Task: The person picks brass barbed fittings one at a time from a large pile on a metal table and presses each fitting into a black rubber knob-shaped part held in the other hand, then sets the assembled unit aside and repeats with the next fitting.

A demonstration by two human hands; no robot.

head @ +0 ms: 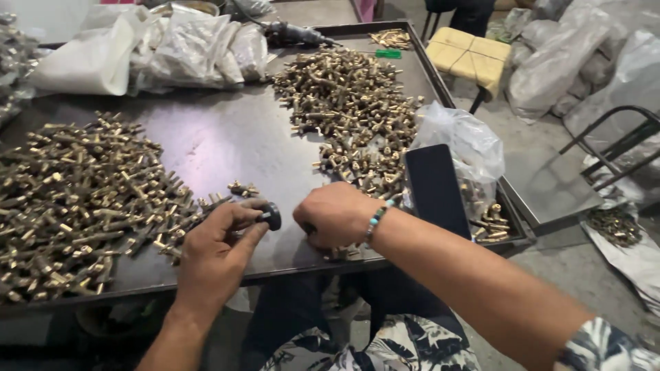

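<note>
Pinching a black knob point(273, 216), left hand point(216, 254) near table edge point(289, 271)

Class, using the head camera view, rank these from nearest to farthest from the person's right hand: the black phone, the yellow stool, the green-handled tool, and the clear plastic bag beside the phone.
From the right hand:
1. Black phone, just to its right on the tray edge.
2. Clear plastic bag, behind and right of the phone.
3. Green-handled tool, at the tray's far end.
4. Yellow stool, beyond the tray's far right corner.

Bare tray point(227, 137) surface runs open between the left brass pile point(75, 199) and right brass pile point(350, 110); right of that pile, a dark phone point(436, 189) and plastic bag point(467, 141) block passage.
</note>
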